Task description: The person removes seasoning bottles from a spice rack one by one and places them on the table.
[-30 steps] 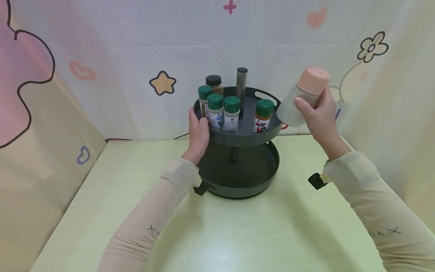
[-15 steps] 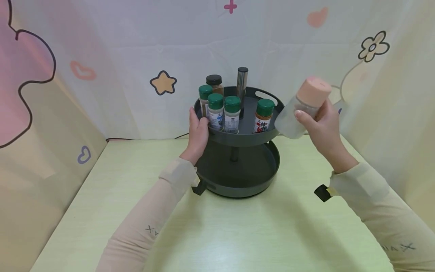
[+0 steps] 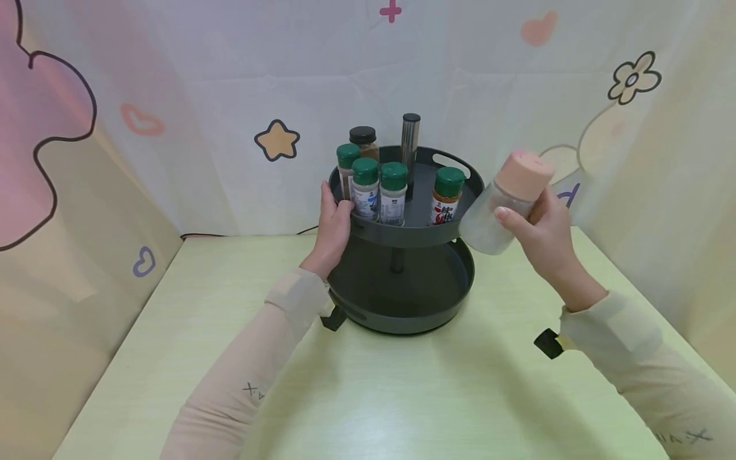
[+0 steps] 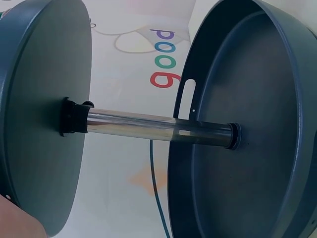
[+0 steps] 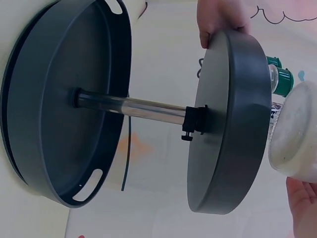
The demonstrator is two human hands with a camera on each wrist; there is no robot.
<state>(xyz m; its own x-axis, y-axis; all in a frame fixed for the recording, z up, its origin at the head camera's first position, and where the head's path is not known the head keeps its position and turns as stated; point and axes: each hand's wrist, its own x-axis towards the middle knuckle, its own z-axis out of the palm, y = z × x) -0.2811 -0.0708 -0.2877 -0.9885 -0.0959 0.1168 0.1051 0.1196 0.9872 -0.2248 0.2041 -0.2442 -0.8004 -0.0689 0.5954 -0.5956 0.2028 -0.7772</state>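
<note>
A dark grey two-tier turntable rack (image 3: 402,237) stands on the table. My left hand (image 3: 330,233) grips the left rim of its upper tray, thumb beside the green-capped spice jars. On the right, my right hand (image 3: 545,246) holds a translucent bottle (image 3: 485,223) with a pink cap, tilted so its base points down and left. In the head view the bottle's base overlaps the upper tray's right edge; contact cannot be told. Upper-tray items include a red-labelled jar (image 3: 444,201) near the right, two white-labelled jars (image 3: 365,191) and a black-lidded jar (image 3: 363,140) behind.
The lower tray (image 3: 402,297) shows a bare dark floor. A metal post (image 4: 133,124) joins the tiers, and its top (image 3: 410,140) rises above the upper tray. A thin cable (image 3: 201,236) runs along the table's back edge. Behind hangs a printed curtain (image 3: 201,160).
My right hand has lowered the pink-capped bottle beside the upper tray, its base shifting slightly left. My left hand stays on the rim, its wrist a little lower. The jars have not moved.
</note>
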